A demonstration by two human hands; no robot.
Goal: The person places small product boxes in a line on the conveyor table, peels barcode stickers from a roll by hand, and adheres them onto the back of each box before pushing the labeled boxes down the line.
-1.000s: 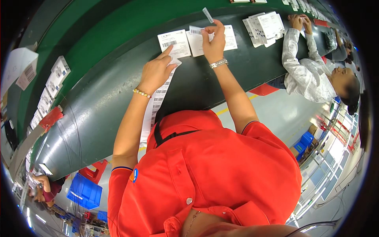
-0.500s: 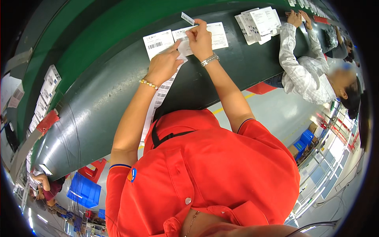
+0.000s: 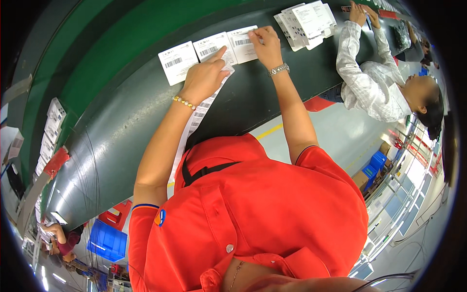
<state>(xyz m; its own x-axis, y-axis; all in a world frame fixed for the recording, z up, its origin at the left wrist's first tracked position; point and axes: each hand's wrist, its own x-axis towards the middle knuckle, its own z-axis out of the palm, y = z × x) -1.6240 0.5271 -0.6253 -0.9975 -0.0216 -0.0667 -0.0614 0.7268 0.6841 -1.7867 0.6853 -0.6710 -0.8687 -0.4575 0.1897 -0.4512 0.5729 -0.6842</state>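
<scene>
Three flat white boxes lie in a row on the dark green work surface: a left box [image 3: 181, 73], a middle box [image 3: 206, 40] and a right box [image 3: 248, 55]. Each carries a barcode label. My left hand [image 3: 204, 79] is closed around a white strip of barcode labels [image 3: 198, 116], its index finger stretched onto the middle box. The strip trails down past my wrist toward my body. Over the right box, my right hand [image 3: 268, 47] has its fingers curled together. Its fingertips touch the right end of that box's barcode label [image 3: 242, 42].
A pile of white boxes [image 3: 311, 22] stands to the right, beside a co-worker in a white patterned sleeve [image 3: 348, 53]. More white boxes [image 3: 51, 126] line the far left, near a red tag [image 3: 57, 163]. A blue crate [image 3: 107, 240] is below the table edge.
My right hand has moved right, from the middle box to the right one. The label that hung from its fingertip now lies on the right box. My left hand stays on the strip.
</scene>
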